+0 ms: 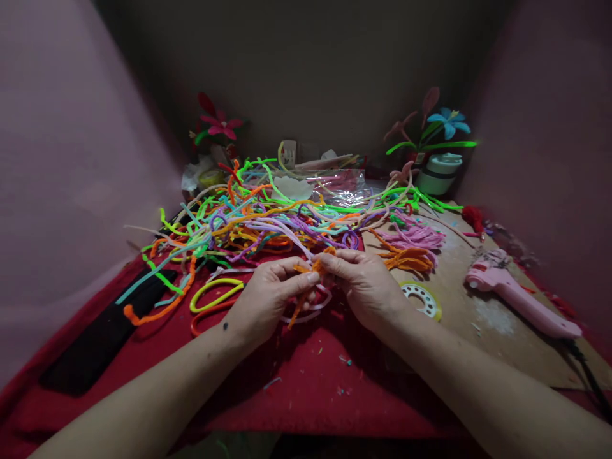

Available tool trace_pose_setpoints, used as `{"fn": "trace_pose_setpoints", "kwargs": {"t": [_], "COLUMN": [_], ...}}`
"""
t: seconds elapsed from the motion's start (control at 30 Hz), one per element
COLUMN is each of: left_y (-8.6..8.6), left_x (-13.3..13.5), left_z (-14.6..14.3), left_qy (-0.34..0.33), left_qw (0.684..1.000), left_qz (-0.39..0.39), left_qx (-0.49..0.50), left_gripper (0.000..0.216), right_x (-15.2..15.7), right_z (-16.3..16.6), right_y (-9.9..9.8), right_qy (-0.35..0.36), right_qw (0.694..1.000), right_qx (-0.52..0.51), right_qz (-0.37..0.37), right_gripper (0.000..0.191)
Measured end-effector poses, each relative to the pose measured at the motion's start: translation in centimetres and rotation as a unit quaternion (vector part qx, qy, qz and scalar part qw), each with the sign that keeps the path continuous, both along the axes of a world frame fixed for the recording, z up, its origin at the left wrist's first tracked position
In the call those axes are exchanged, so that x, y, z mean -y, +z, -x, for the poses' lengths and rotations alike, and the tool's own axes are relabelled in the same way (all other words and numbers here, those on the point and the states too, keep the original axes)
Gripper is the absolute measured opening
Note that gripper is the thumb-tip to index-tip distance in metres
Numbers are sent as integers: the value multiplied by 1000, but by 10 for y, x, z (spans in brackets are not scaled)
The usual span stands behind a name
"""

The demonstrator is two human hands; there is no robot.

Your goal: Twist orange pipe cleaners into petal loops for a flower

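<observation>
Both of my hands meet over the middle of the table, closed on an orange pipe cleaner (296,311). My left hand (270,292) pinches it between thumb and fingers, and one orange end hangs below. My right hand (366,280) grips the upper part, where the orange looks bunched or twisted; its exact shape is partly hidden by the fingers. Just behind the hands lies a large tangle of coloured pipe cleaners (268,220). Scissors with yellow and orange handles (216,294) lie left of my left hand. A tape roll (423,299) is beside my right wrist.
On the right, a pink glue gun (521,293) with a black cord rests on a brown board (459,344). Bundles of orange (406,258) and pink pipe cleaners (415,236) lie nearby. A black flat case (100,335) sits left. Flower figures (449,121) and a jar (437,175) stand behind.
</observation>
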State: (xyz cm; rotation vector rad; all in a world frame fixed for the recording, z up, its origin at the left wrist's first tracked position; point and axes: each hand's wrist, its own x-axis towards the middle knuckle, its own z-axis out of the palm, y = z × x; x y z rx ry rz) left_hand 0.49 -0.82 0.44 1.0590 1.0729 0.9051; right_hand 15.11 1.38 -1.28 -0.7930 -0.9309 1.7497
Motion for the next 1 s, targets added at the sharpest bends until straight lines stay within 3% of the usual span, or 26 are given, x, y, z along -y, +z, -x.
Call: {"fn": "trace_pose_setpoints", "kwargs": {"t": [0.1,0.23,0.33,0.47,0.53,0.67,0.83,1.0], "left_y": [4,10,17,24,25,17,7,6], "left_x": [2,7,9,5,2,-1,-2,1], "left_z": [-1,0,5,14,17,16,12,10], "left_qy": [-8,-6,20,112,132,87,21,-21], "left_qw": [999,998,997,985,982,989,995,997], "left_qz": [-14,-36,-69,-129,-133,-114,-97,-66], "left_qx": [-34,-52,-40,5,10,-36,-29,-16], "left_gripper": [14,11,13,12,13,17,16,15], "right_x": [4,13,13,2,-3,-1,6,3], "right_z": [-1,-4,-5,-3,-2,0,2,1], "right_y": [2,12,16,5,-1,0,9,4], "right_qy": [-26,-90,-63,16,7,-30,32,40], "right_qw": [997,950,933,967,970,977,987,993], "right_qx": [61,178,177,157,192,167,33,13], "right_qz": [-51,-242,-307,-201,-148,-132,-154,-114], "right_gripper": [17,14,16,31,30,18,23,16]}}
